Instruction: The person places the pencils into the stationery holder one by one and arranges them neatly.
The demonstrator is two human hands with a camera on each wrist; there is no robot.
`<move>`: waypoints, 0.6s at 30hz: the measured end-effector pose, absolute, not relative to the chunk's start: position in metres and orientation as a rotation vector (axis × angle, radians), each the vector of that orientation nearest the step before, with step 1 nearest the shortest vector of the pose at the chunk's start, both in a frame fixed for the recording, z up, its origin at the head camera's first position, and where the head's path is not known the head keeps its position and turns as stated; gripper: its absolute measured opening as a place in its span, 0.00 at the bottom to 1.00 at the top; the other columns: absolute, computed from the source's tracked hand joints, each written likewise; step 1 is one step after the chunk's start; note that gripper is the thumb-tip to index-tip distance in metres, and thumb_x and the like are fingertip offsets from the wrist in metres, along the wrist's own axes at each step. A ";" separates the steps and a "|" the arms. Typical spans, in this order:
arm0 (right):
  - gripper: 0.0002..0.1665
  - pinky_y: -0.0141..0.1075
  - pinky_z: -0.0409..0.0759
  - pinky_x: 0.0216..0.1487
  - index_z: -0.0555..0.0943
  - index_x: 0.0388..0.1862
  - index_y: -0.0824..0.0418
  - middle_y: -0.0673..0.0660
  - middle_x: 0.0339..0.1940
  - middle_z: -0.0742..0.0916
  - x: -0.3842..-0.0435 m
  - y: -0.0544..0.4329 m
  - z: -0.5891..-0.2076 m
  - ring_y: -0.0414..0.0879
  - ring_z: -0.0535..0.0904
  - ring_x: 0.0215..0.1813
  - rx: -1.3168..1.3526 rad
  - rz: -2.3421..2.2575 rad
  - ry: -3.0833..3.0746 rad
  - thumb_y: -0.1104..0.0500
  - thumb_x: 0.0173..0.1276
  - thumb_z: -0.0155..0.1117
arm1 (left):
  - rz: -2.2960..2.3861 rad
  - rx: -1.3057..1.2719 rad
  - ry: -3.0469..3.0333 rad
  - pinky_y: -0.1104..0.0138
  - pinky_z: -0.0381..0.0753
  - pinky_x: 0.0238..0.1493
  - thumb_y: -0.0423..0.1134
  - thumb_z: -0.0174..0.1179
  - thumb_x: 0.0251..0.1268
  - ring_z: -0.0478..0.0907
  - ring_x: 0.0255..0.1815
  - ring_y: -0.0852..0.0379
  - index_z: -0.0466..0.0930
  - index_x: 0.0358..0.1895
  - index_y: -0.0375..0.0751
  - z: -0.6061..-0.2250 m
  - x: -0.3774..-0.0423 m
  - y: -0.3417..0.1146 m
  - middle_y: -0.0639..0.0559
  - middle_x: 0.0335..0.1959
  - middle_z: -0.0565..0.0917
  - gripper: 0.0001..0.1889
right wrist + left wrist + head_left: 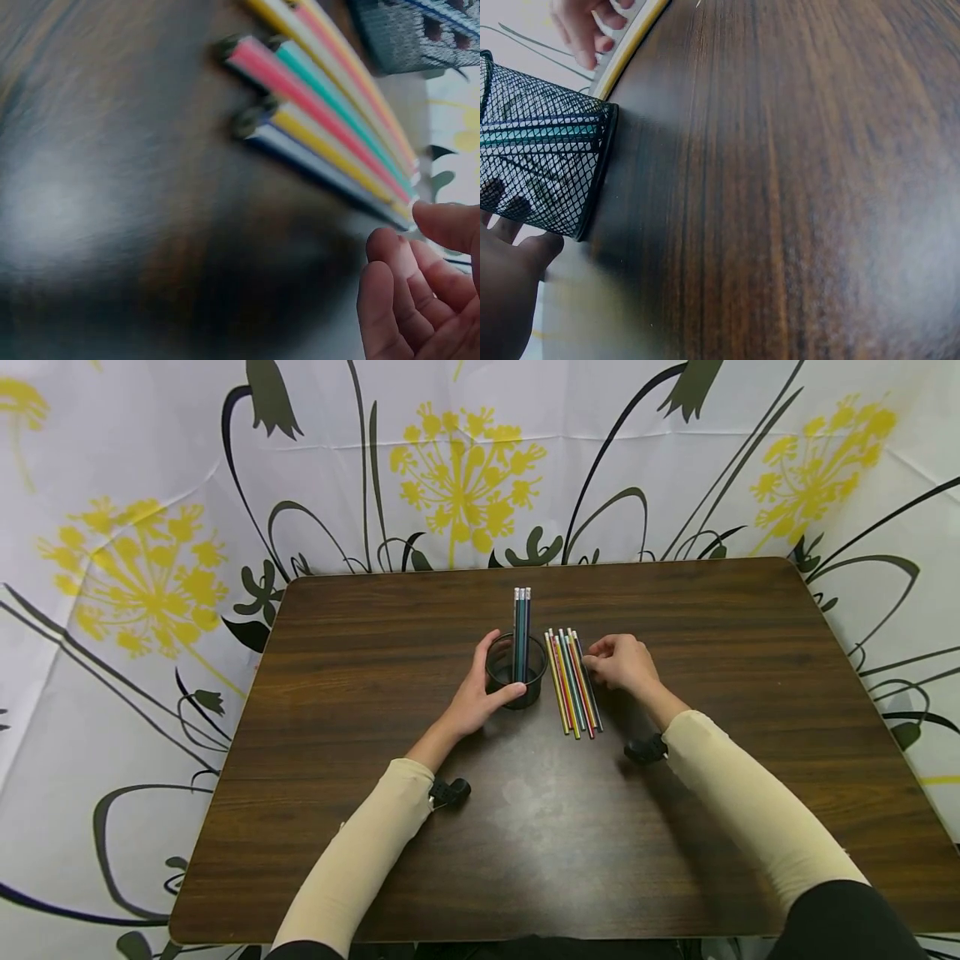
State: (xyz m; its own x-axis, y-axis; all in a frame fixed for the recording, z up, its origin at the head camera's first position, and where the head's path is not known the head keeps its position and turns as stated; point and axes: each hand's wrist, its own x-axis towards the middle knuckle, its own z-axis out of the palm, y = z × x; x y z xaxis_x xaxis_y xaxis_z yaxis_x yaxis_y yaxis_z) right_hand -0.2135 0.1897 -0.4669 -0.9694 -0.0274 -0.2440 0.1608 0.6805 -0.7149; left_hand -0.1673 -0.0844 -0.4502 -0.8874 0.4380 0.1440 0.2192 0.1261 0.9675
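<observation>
black mesh cup [532, 695], left hand [468, 702] fingers wrapped round it; upright pencils [521, 635] inside. right hand [624, 662], fingers bent at the loose pencils [572, 685] beside the cup, grip indeterminable. brown wood-grain desk [375, 635] beneath.

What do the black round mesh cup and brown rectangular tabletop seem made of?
The black cylindrical mesh cup looks like coated metal: thin strands frame diamond openings. The brown rectangular tabletop seems satin wood or laminate: streaked grain, soft glare.
</observation>
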 end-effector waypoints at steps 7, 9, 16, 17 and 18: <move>0.17 0.34 0.79 0.25 0.84 0.43 0.63 0.57 0.28 0.85 -0.213 0.192 -0.476 0.45 0.80 0.25 0.124 -1.107 2.675 0.50 0.68 0.67 | 1.838 0.672 2.236 0.35 0.50 0.67 0.32 0.61 0.66 0.51 0.75 0.35 0.39 0.77 0.38 -0.449 -0.168 -0.084 0.30 0.74 0.55 0.44; 0.16 0.35 0.80 0.26 0.84 0.44 0.62 0.56 0.28 0.85 -0.214 0.191 -0.476 0.45 0.80 0.26 0.131 -1.089 2.678 0.50 0.67 0.67 | 1.837 0.676 2.237 0.35 0.50 0.67 0.32 0.61 0.66 0.52 0.75 0.35 0.40 0.77 0.38 -0.449 -0.168 -0.084 0.30 0.74 0.56 0.44; 0.14 0.40 0.76 0.27 0.84 0.44 0.58 0.55 0.27 0.86 -0.215 0.187 -0.471 0.46 0.81 0.23 0.119 -0.924 2.722 0.51 0.66 0.66 | 1.838 0.667 2.244 0.35 0.50 0.67 0.31 0.61 0.66 0.52 0.75 0.35 0.40 0.77 0.38 -0.448 -0.168 -0.085 0.30 0.73 0.56 0.44; 0.13 0.41 0.76 0.28 0.84 0.44 0.58 0.54 0.27 0.86 -0.214 0.186 -0.470 0.46 0.81 0.23 0.119 -0.893 2.735 0.51 0.66 0.66 | 1.836 0.666 2.246 0.35 0.50 0.67 0.31 0.61 0.65 0.52 0.74 0.35 0.40 0.77 0.38 -0.448 -0.168 -0.085 0.30 0.73 0.56 0.44; 0.13 0.42 0.75 0.28 0.84 0.43 0.58 0.54 0.27 0.87 -0.214 0.185 -0.469 0.46 0.81 0.23 0.125 -0.865 2.746 0.51 0.66 0.66 | 1.833 0.664 2.249 0.35 0.50 0.67 0.31 0.61 0.65 0.52 0.74 0.35 0.40 0.77 0.38 -0.448 -0.168 -0.085 0.30 0.73 0.56 0.45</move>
